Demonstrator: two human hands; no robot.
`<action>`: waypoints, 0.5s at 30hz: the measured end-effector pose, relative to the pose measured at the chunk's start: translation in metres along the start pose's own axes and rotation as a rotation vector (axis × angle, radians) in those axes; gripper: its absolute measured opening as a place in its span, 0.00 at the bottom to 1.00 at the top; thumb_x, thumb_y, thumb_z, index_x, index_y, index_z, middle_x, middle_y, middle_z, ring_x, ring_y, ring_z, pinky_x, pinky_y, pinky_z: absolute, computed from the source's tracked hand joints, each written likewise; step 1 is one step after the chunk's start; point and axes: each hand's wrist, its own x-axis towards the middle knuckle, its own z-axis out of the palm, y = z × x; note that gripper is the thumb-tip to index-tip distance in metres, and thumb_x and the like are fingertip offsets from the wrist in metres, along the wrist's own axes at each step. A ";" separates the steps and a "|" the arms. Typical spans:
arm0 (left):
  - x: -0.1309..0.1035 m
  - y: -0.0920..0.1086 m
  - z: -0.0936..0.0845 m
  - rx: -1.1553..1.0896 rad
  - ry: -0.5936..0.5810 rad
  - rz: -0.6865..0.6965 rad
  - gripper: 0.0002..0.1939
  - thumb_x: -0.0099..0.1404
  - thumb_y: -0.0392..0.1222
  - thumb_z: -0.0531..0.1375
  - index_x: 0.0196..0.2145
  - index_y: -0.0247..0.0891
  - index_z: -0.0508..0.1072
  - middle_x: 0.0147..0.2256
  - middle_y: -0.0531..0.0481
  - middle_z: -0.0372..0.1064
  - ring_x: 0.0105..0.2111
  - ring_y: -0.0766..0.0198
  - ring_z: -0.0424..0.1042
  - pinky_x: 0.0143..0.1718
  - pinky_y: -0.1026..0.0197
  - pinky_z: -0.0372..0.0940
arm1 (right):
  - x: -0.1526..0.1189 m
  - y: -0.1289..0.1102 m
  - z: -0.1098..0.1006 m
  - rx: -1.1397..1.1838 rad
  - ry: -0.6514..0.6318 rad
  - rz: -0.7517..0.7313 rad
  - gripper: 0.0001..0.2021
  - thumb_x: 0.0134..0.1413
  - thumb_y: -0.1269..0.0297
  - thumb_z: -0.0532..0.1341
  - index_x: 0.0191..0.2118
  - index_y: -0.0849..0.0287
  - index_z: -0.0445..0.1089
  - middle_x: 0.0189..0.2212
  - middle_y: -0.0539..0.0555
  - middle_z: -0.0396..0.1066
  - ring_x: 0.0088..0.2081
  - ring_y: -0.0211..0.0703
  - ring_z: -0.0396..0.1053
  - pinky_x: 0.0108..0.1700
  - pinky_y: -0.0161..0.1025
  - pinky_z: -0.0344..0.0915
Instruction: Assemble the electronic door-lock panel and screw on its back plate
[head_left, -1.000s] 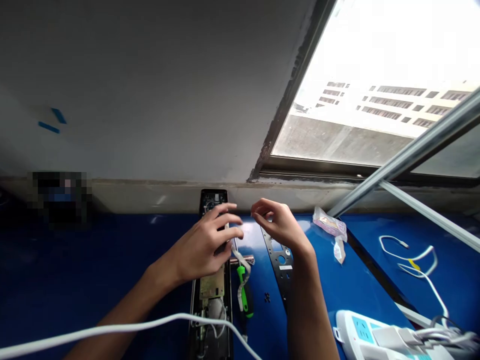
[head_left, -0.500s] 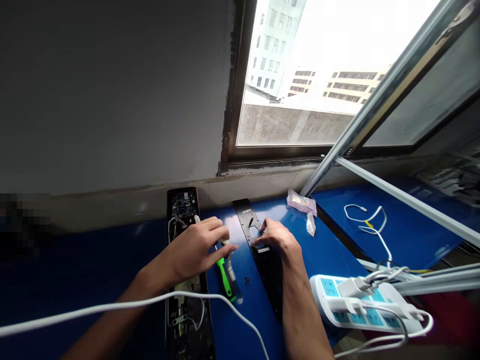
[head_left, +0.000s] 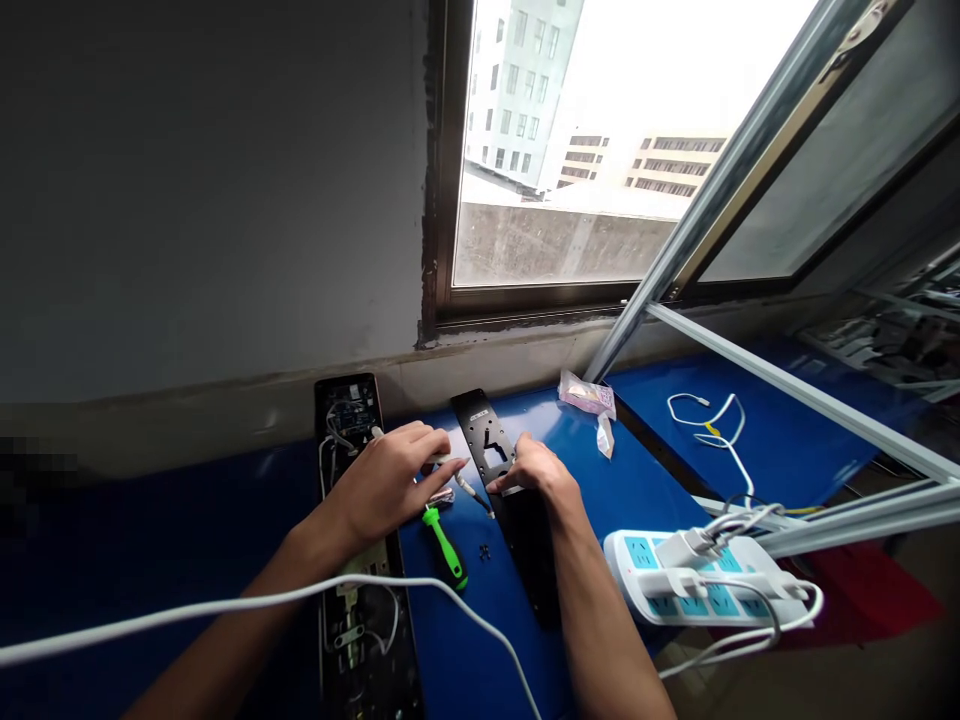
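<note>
1. The left hand (head_left: 397, 480) is above the right side of the case (head_left: 367, 650), palm down. Its thumb and forefinger pinch the white lead (head_left: 474, 492), the other fingers curled close alongside.
2. The lead passes between those fingertips. One stretch runs back toward the upper part of the case; the other comes out past the thumb and slants down to a small dark end just beside the plate (head_left: 529, 560).
3. The right hand (head_left: 544, 475) is at the plate's right edge, touching it. Thumb and forefinger are parted, the thumb reaching across the upper surface just below the cutout (head_left: 495, 452), the forefinger near the cutout's right side. Whether they grip the plate cannot be told; the remaining fingers are hidden.
4. The plate lies slantwise on the blue desk (head_left: 225, 520), well apart from the case, its far end beyond the right fingertips and its near end beside the wrist.
5. A green-and-black screwdriver (head_left: 448, 550) lies between case and plate, below the left fingertips, with a few dark screws (head_left: 484, 551) just to its right.
6. The case is uncovered, a circuit board (head_left: 351, 415) at its far end.
7. A white cord (head_left: 262, 600) crosses the foreground.
</note>
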 end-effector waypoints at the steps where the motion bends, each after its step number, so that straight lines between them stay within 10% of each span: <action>1: -0.001 0.000 -0.001 0.002 0.002 -0.009 0.14 0.78 0.48 0.58 0.36 0.39 0.75 0.33 0.48 0.73 0.33 0.59 0.73 0.34 0.60 0.66 | 0.001 0.001 -0.001 0.016 -0.029 -0.013 0.19 0.70 0.56 0.64 0.60 0.58 0.70 0.58 0.59 0.72 0.54 0.51 0.75 0.55 0.54 0.76; 8: -0.010 0.002 -0.012 -0.039 0.080 -0.080 0.16 0.78 0.50 0.57 0.37 0.39 0.76 0.35 0.48 0.74 0.34 0.59 0.73 0.37 0.58 0.67 | 0.002 0.010 -0.019 0.222 -0.150 -0.208 0.19 0.69 0.56 0.65 0.60 0.59 0.71 0.57 0.59 0.74 0.53 0.51 0.76 0.54 0.53 0.77; 15: -0.022 0.001 -0.027 -0.105 0.278 -0.103 0.15 0.79 0.50 0.57 0.38 0.39 0.76 0.38 0.48 0.74 0.39 0.58 0.74 0.44 0.56 0.68 | -0.026 0.009 -0.058 0.380 -0.121 -0.475 0.15 0.60 0.54 0.71 0.47 0.56 0.72 0.33 0.54 0.83 0.40 0.51 0.82 0.45 0.44 0.75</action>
